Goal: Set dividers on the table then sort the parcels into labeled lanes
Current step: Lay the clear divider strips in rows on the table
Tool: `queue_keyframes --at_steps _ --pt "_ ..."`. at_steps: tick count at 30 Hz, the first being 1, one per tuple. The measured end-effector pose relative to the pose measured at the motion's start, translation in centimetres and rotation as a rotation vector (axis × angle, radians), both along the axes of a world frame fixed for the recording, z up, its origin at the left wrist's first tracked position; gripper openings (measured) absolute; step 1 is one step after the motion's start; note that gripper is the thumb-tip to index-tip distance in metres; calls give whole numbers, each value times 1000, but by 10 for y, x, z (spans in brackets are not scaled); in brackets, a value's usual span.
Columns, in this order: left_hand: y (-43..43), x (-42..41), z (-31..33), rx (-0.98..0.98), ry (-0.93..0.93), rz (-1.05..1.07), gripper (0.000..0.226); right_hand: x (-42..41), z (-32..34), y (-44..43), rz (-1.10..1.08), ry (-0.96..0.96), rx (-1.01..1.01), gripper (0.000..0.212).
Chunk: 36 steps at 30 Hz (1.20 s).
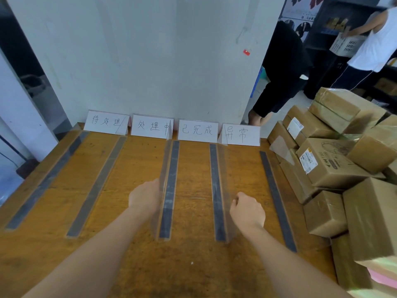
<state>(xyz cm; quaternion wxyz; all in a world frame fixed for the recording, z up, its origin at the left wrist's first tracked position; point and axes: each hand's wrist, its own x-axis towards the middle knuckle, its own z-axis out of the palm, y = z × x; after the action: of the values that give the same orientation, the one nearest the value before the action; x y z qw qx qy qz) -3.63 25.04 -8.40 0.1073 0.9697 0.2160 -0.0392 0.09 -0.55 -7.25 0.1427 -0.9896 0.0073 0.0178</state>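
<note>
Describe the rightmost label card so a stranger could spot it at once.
On the wooden table, four white label cards stand in a row along the far edge, against the pale wall. The wanted card is the right end one, nearest the pile of brown parcels. It alone bears two handwritten characters; its neighbours bear three.

The wooden table carries four handwritten cards, standing in a row at its far edge. From the cards, five clear dividers on dark strips run toward the near edge. Right of the cards, brown boxes are piled.
</note>
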Motion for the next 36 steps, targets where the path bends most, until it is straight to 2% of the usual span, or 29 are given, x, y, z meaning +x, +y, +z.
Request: queue_keyframes --at_steps 7,17,28,32,36 --pt "1 -2 -1 22 -1 -3 19 1 -3 -1 -16 -9 -44 21" --pt "5 -1 -2 64 22 -25 22 1 1 0 -19 14 -84 14" --pt "5 -1 -1 23 32 0 17 2 1 -2 -2 2 -71 21" --pt "5 -2 3 7 24 -19 6 1 3 -1 11 -2 -55 24" --pt "3 -4 7 26 37 -18 14 0 5 -3 22 -14 -44 28"
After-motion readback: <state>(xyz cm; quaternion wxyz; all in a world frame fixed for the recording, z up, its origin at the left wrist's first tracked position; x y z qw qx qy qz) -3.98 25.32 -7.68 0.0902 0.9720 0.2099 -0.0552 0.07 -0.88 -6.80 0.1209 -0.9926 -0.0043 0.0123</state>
